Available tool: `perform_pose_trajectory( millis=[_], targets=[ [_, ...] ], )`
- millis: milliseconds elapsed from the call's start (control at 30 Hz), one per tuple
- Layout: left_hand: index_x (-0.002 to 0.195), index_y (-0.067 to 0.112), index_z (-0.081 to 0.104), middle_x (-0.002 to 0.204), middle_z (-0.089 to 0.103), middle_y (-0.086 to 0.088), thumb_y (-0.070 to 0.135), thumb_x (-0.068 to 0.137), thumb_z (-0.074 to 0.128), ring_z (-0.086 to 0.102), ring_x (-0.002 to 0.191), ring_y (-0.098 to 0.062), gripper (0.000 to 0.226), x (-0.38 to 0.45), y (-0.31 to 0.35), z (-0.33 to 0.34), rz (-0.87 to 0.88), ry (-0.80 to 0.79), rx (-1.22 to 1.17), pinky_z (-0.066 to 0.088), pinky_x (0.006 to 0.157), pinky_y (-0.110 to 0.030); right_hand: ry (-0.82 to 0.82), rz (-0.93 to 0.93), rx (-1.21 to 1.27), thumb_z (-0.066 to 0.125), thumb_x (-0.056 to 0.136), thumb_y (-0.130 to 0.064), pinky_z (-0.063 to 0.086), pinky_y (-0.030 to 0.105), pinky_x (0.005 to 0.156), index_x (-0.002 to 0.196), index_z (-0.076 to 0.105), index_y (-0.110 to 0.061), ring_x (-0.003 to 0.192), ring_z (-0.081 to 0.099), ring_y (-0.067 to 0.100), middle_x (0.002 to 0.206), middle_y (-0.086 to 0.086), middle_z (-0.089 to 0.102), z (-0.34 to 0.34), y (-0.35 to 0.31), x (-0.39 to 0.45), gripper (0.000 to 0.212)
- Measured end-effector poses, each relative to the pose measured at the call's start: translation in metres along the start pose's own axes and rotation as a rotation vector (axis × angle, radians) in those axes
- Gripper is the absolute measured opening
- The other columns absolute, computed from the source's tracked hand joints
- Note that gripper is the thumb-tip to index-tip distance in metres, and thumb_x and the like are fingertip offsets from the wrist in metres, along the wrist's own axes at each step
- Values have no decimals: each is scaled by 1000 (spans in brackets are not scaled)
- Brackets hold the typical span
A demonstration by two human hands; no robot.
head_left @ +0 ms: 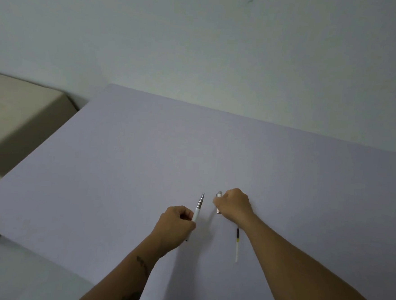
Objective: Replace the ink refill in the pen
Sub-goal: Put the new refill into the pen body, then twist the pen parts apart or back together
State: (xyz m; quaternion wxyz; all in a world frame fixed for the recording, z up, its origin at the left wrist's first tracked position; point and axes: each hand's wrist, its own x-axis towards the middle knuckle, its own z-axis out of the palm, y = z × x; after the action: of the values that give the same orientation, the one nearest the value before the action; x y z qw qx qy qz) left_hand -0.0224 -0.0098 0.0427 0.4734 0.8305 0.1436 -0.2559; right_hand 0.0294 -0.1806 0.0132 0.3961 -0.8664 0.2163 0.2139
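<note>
The left hand (175, 225) is curled closed around the front half of the pen (197, 208), a white barrel section ending in a metal cone tip that points up and away from the person; a dark end shows below the fist, probably the refill sitting inside. The right hand (234, 206) is closed into a loose fist on the rear half of the pen (218, 202), a white piece with metal trim, held just right of the front half with a clear gap between them. A loose ink refill (237, 246), dark at its upper part and white lower down, lies on the pale table (120, 168) below and right of the front half, partly under the right forearm.

The pen appears unscrewed and the swap underway. To do it well, keep the front half steady, draw the refill straight along its axis, and avoid mixing it up with the one on the table.
</note>
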Motion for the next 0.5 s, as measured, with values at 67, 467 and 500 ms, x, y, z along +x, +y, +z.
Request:
perform_pose_trajectory(
  millis=[67,467,500],
  targets=[
    [83,11,66,74,60,-3,6,83,61,53,59,-11,7,-3,3,1,18,-7,18,40,47,-14,-44,33,428,59,82,-20,39,26,51,59,59,-11,55,49,18,65,7,65,-12,-3,-7,24],
    [88,11,67,75,60,-1,8,86,63,53,62,-10,6,-17,30,13,137,-41,113,41,52,-14,-12,-92,810,65,89,-7,55,27,60,88,69,-4,66,64,15,78,9,75,-52,-13,-44,5],
    [88,11,67,74,60,-1,8,86,63,53,61,-10,5,-17,32,13,148,-38,117,41,52,-15,-5,-99,801,64,89,-7,55,28,61,88,69,-4,67,64,16,78,9,75,-52,-13,-47,6]
  ],
)
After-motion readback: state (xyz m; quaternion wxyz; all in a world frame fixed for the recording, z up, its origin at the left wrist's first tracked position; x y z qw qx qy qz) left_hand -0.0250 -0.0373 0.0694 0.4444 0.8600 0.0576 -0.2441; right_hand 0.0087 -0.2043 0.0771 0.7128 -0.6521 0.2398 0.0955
